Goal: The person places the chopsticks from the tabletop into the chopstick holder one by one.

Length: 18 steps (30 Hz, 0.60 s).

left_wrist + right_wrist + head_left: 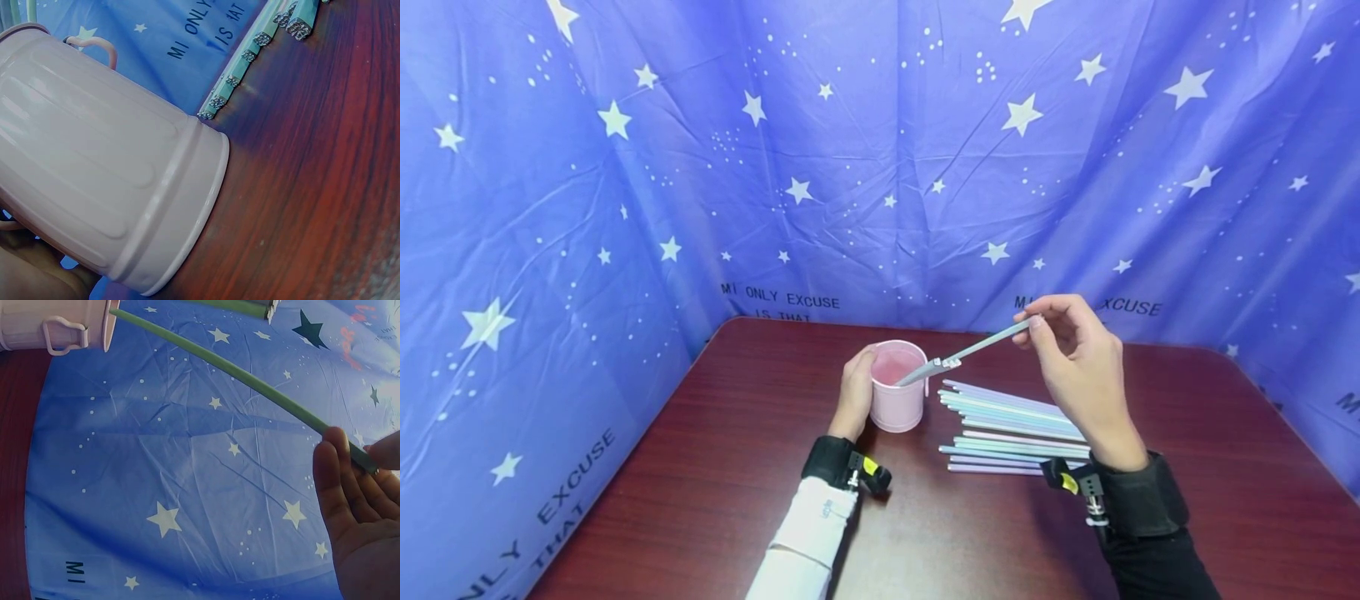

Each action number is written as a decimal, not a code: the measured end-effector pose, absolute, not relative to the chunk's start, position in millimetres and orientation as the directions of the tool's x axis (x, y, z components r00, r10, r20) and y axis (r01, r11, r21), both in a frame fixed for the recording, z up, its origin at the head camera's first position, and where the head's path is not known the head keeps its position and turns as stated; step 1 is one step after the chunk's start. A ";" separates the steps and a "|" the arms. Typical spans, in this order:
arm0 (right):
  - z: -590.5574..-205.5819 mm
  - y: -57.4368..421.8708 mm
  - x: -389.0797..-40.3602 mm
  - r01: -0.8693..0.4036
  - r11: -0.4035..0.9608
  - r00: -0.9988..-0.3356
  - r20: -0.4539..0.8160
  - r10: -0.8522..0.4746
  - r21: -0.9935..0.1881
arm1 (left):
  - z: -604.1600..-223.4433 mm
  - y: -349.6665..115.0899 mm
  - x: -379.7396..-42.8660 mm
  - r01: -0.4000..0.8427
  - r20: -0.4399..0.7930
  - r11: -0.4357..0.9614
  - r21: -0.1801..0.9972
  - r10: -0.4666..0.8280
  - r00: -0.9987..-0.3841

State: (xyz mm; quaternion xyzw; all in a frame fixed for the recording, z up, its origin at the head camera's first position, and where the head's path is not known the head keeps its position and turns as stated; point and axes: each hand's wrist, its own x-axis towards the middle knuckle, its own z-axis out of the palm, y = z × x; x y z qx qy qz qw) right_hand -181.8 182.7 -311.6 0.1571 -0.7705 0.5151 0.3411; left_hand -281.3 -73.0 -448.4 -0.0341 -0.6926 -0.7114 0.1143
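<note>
A pink ribbed bucket [897, 410] with small side handles stands upright on the table. My left hand [853, 393] grips it around its left side; part of that hand [37, 269] shows at the corner of the left wrist view. Between thumb and fingertips, my right hand [1075, 362] pinches the upper end of a thin pale green pencil-like stick [992, 340]. That stick [250, 381] slants down to the left, its lower end at the bucket's rim. A few similar sticks [925, 372] lean inside the bucket, their ends past the rim.
Several pastel sticks [1000, 417] lie side by side on the dark red wooden table [700, 467], right of the bucket and partly behind the right forearm. A blue star-printed cloth [887, 167] hangs behind the table and along its sides.
</note>
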 end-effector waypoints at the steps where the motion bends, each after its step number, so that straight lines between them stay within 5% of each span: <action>1: -312.2 182.1 -181.9 -0.597 0.417 -0.723 0.685 0.092 -0.685 | -448.4 -73.0 -281.5 0.208 0.205 -0.016 0.978 -0.115 -0.972; 18: -321.2 187.4 -189.1 -0.507 0.587 -0.808 0.585 -0.069 -0.631 | -447.8 -73.9 -281.1 0.207 0.205 -0.007 0.978 -0.112 -0.972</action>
